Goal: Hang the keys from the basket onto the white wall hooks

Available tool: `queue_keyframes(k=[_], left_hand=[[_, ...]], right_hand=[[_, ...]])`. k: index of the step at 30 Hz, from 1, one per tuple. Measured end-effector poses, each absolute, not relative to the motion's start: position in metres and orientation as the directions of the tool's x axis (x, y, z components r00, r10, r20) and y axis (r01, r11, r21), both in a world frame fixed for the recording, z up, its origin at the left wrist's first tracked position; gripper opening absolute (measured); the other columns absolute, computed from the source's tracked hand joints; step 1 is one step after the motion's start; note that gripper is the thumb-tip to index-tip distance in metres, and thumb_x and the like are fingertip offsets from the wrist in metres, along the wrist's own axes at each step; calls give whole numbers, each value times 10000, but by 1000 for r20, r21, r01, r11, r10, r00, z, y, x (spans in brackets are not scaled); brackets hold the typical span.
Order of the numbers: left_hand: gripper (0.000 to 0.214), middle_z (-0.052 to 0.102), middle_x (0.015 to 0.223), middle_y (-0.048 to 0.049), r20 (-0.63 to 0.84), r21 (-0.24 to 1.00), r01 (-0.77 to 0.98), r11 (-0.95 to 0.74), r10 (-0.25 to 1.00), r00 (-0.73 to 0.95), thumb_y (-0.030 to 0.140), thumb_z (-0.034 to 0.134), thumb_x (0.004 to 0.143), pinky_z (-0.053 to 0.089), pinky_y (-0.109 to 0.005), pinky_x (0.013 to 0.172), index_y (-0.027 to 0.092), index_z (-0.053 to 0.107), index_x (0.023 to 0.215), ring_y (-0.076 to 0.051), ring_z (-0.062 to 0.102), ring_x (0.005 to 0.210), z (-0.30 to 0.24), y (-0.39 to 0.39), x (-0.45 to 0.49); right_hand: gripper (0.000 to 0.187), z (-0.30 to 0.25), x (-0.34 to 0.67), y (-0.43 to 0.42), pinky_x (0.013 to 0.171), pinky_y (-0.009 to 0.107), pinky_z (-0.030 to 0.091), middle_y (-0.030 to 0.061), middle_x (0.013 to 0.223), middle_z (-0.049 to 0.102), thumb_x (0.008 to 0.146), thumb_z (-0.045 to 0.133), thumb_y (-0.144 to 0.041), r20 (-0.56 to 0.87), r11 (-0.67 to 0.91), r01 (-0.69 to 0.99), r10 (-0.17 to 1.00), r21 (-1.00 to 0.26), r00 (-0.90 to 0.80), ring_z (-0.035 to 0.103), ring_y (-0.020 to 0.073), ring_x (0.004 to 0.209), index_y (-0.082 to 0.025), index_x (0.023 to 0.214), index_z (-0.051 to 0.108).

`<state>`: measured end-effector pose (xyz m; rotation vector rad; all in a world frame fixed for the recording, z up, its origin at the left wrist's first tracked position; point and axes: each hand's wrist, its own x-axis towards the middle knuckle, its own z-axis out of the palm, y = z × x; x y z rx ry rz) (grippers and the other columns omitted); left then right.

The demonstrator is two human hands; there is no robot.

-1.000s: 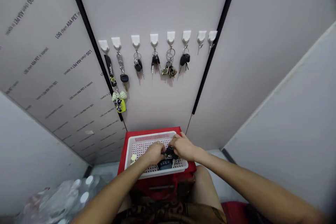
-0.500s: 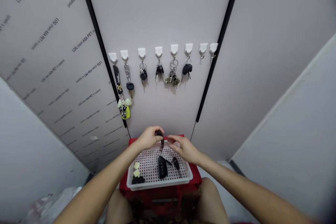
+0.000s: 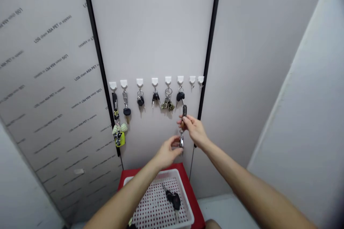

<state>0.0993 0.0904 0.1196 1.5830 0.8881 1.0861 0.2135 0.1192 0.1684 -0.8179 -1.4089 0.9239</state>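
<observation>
Keychain: a dark-strapped keychain is hanging between the two hands, just near of the wall panel, its shiny metal end pointing down.
Right hand: the right hand is gripping the strap, thumb pressing against curled fingers.
Left hand: the left hand is curving thumb and fingers around the metal end from the left; whether they are pinching it, I cannot tell.
Hooks: eight white hooks are lining the far panel, the six left ones bearing hanging keys.
Leftmost hook: a yellow-green tag is dangling lowest there.
Basket: a white basket is resting on a red surface, near the person.
Inside basket: black keys are lying toward the right.
</observation>
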Motion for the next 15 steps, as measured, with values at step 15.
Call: queue_keyframes(k=[15], left_hand=[[529,429,1087,-70,360,839,301,-454,877,318,217,480,601,296,-311,831,174,325,1105,-180,397,971,168,115,146]], right_hand=[[159,245,247,173,346,151,309,-18,462,506,726,353,-214,323,334,-128,941,-934,101,412,37,359,-126,684,478]])
